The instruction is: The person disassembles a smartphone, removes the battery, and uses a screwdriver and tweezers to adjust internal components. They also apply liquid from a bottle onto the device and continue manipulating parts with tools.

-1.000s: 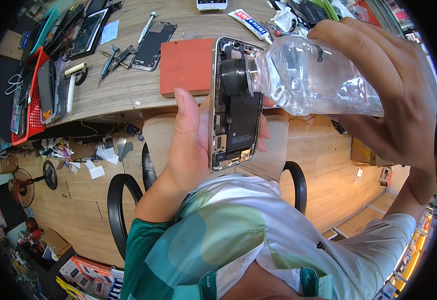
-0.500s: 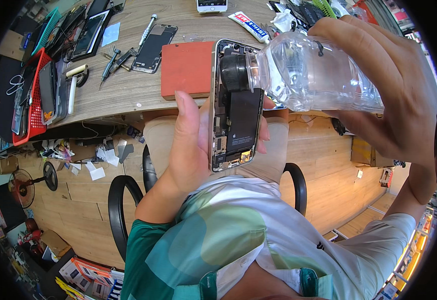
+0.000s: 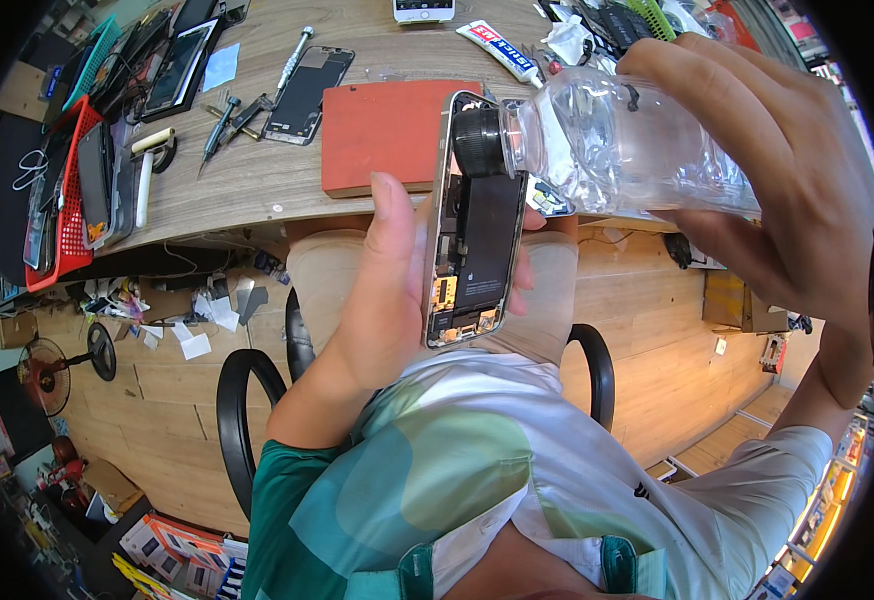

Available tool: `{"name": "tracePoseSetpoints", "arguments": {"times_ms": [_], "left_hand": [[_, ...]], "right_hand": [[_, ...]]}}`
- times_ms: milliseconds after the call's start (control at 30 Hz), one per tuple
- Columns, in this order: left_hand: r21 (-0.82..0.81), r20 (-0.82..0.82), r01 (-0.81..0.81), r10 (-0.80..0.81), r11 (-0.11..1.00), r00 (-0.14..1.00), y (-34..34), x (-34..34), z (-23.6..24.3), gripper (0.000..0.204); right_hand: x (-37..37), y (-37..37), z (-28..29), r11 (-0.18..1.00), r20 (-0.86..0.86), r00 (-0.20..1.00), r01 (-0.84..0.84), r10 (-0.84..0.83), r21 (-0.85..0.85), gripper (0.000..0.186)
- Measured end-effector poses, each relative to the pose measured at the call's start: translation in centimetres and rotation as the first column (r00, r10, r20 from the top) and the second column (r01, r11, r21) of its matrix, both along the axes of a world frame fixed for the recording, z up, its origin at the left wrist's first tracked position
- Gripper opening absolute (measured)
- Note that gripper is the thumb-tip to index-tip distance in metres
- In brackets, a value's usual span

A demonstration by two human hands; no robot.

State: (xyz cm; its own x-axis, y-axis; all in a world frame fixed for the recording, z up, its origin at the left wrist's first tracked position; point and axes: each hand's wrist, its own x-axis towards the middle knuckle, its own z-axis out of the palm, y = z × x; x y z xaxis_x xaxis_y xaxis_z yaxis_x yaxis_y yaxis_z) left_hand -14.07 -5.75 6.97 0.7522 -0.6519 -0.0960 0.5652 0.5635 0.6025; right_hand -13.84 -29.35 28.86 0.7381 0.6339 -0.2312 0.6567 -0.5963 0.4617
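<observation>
Above my lap, my left hand [image 3: 382, 280] is closed around an opened smartphone [image 3: 487, 240], its thumb along the left edge and fingertips showing past the right. The phone's inside faces up, with a dark battery and small metallic boards near the lower end. My right hand [image 3: 777, 160] grips a clear plastic bottle [image 3: 607, 140] lying nearly sideways. The bottle's black cap [image 3: 479, 143] points left and covers part of the phone's upper end; whether it touches the phone I cannot tell.
On the wooden desk [image 3: 247, 180] lie a red block [image 3: 387, 135], a detached phone screen [image 3: 309, 95], a screwdriver [image 3: 295, 62] and a white-and-blue tube [image 3: 498, 52]. A red basket [image 3: 62, 200] of phones stands at the left. Black chair armrests [image 3: 242, 420] flank me.
The phone has tilted and shifted slightly right and down in my left hand, uncovering more of the red block. The bottle's cap has moved slightly right.
</observation>
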Motion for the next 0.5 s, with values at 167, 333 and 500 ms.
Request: {"name": "tracePoseSetpoints", "arguments": {"times_ms": [167, 333, 500], "left_hand": [[0.129, 0.091, 0.021, -0.033, 0.991, 0.995, 0.23, 0.40, -0.36, 0.115], [0.142, 0.089, -0.025, 0.012, 0.990, 0.996, -0.13, 0.36, -0.10, 0.110], [0.154, 0.076, -0.031, 0.020, 0.988, 0.997, -0.32, 0.37, -0.15, 0.109]], "right_hand": [[0.70, -0.27, -0.61, 0.995, -0.062, 0.998, -0.005, 0.011, 0.104, 0.082], [0.88, -0.36, -0.95, 0.991, -0.072, 0.997, -0.002, 0.012, 0.136, 0.081], [0.66, -0.59, -0.79, 0.995, -0.027, 0.999, -0.032, 0.034, 0.094, 0.082]]}}
